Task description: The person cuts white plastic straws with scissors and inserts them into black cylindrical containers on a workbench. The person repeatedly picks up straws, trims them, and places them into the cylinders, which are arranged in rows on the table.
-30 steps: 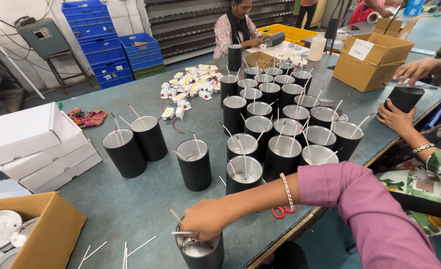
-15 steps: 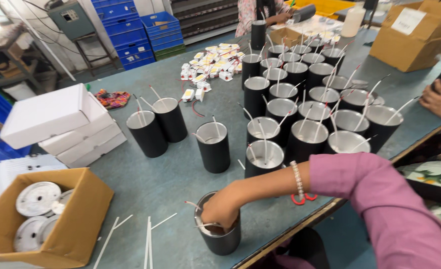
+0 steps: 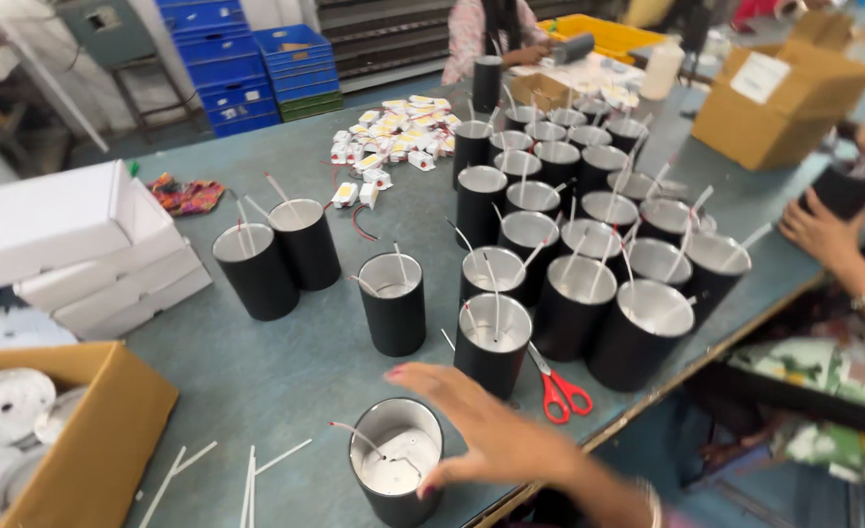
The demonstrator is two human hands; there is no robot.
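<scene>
Head view: right hand (image 3: 486, 430) at black cylinder (image 3: 395, 472)
Fingers spread flat, thumb touching cylinder rim; red scissors (image 3: 557, 388) just right of cylinder; left hand unseen

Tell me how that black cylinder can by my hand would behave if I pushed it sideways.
The black cylinder can is tall with a flat base, so it would probably slide, but might tip if pushed near the rim. It looks like thin metal, likely light. The right hand touches its rim, near the table edge.

Single view, head-worn camera, looking down and forward across grey-green table (image 3: 256, 391). Near: right hand (image 3: 491, 435) at 6 o'clock. Far: blue crates (image 3: 256, 64) at 11 o'clock. No second view.
</scene>
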